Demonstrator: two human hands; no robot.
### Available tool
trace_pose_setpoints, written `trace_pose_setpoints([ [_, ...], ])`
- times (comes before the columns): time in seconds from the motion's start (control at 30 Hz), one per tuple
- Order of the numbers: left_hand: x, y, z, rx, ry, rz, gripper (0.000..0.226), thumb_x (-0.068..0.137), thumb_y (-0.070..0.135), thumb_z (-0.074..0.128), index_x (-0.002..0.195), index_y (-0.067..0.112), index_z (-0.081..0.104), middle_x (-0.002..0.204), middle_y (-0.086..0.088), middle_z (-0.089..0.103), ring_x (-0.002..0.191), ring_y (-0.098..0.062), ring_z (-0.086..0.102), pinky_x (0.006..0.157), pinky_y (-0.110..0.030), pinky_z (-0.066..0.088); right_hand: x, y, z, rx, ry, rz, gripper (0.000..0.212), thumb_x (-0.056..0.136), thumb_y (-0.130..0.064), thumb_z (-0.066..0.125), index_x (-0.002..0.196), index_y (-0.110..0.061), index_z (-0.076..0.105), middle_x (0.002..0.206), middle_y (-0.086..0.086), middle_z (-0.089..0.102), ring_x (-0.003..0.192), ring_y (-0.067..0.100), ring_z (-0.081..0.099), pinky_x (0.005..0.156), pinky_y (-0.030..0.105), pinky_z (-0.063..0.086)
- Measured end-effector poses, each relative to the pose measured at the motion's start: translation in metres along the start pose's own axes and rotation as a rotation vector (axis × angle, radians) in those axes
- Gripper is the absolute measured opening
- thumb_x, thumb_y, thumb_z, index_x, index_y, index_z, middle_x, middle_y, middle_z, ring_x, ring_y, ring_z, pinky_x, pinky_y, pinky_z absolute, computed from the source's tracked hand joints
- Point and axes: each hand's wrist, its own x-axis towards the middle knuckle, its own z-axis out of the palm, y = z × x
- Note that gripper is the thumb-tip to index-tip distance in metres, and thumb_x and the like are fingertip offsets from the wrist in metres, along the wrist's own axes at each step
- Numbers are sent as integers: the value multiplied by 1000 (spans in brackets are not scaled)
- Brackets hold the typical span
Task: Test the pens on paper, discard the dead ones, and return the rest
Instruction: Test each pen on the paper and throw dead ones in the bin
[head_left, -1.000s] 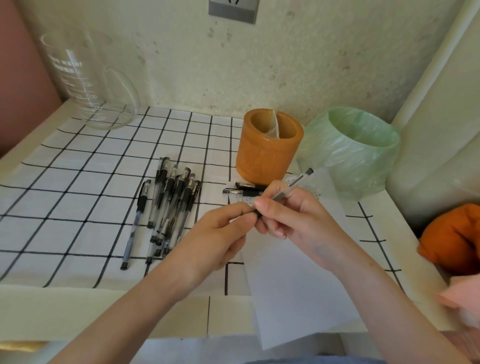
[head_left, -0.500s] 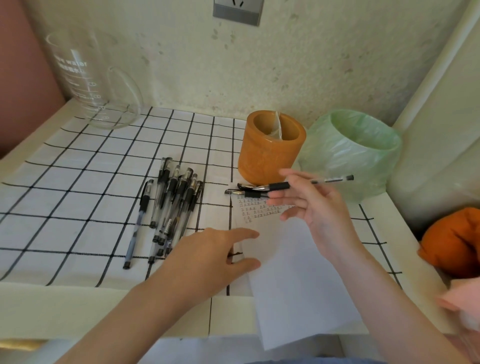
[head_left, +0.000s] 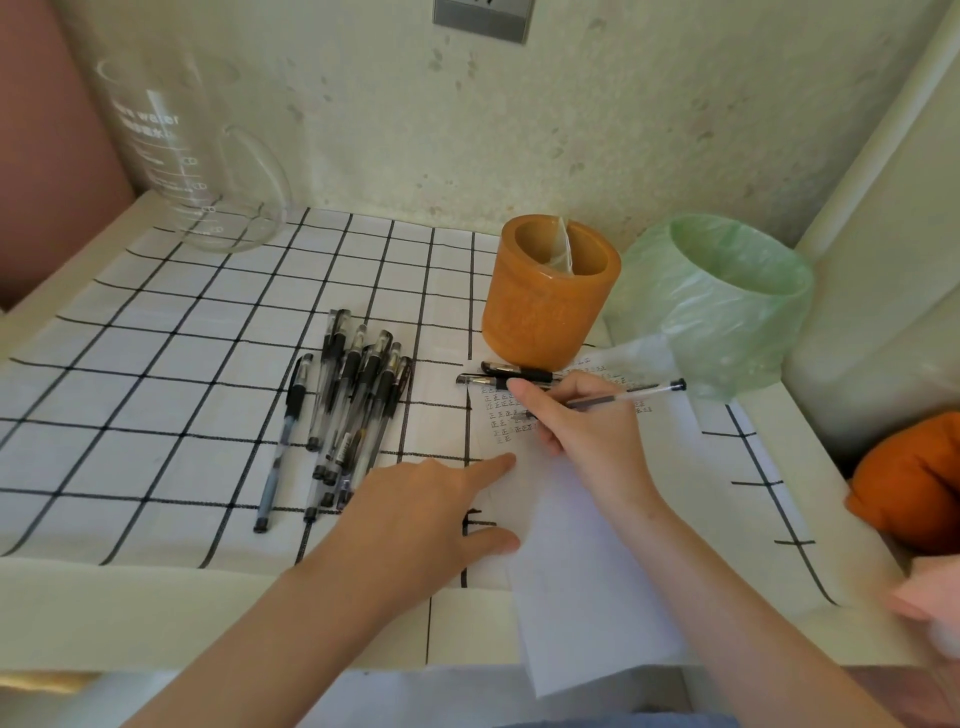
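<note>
Right hand (head_left: 582, 431) grips a clear gel pen (head_left: 618, 399), tip on the paper (head_left: 587, 561) beside earlier test marks; left hand (head_left: 431, 514) lies flat, fingers spread, pinning the sheet's edge. If that hold slips, I think the paper may skid and fake a dead pen.

Looks like a home desk nook: checked cloth (head_left: 156, 364) over a cream table (head_left: 104, 608), glass water jug (head_left: 192, 171) upper left, wall socket (head_left: 480, 18) at top, stained plaster wall (head_left: 623, 130).
</note>
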Motion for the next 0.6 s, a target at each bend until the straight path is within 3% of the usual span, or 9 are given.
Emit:
trace_pose_setpoints([
  [0.13,0,-1,1,-11,3,7,65,83,65,43,140,50,16,81,8,58,82,-12,59,66,-23,42,3,8,4,-53,90,-79,42,83,-13,70,50,-15,45,38,-13,42,42,1,39,47,12,30],
  [0.27,0,-3,3,-8,10,8,66,82,66,42,140,50,15,76,8,54,74,-10,54,66,-22,42,3,14,5,-94,119,-134,40,82,0,61,51,-10,37,41,-11,31,41,2,32,47,11,28],
  [0.47,0,-2,3,4,5,3,65,83,65,43,140,50,15,74,9,48,82,-13,58,64,-23,39,4,17,5,-112,107,-178,41,82,2,61,52,-12,36,40,-11,30,41,2,33,48,10,29],
  [0.6,0,-2,3,10,-7,-4,65,83,65,42,140,50,15,72,10,47,71,-10,49,61,-23,37,4,18,5,-128,99,-195,39,82,0,62,53,-10,38,40,-10,31,43,3,30,47,11,28],
])
